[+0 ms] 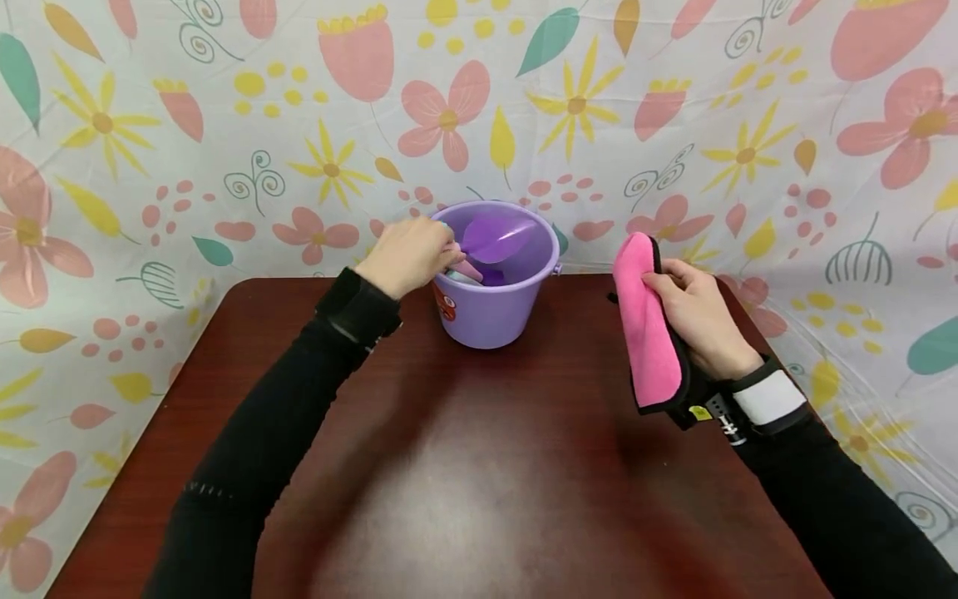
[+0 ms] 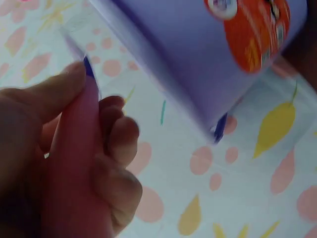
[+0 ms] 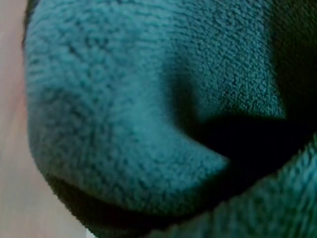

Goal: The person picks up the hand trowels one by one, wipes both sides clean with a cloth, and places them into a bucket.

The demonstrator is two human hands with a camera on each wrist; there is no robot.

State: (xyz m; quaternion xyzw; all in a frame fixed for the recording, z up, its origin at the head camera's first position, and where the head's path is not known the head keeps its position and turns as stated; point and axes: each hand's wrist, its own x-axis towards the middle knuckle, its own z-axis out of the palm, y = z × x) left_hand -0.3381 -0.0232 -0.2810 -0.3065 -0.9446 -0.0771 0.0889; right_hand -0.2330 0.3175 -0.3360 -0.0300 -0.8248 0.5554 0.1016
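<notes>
My left hand (image 1: 412,254) grips the pink handle (image 2: 77,168) of a toy shovel at the left rim of a light purple bucket (image 1: 490,320). The shovel's shiny purple scoop (image 1: 497,239) lies over the bucket's mouth. Inside the bucket a pink piece (image 1: 468,271) and a darker purple piece show; their kinds are unclear. At the right, my right hand (image 1: 699,316) pinches a folded cloth (image 1: 649,324), bright pink with a black edge, held above the table. Close up in the right wrist view, fuzzy teal-grey fabric (image 3: 124,109) fills most of the picture.
The dark red-brown table (image 1: 479,466) has a glossy top with rounded corners. Behind it hangs a white curtain (image 1: 269,100) printed with flowers and leaves. A red sticker (image 1: 445,303) is on the bucket's side.
</notes>
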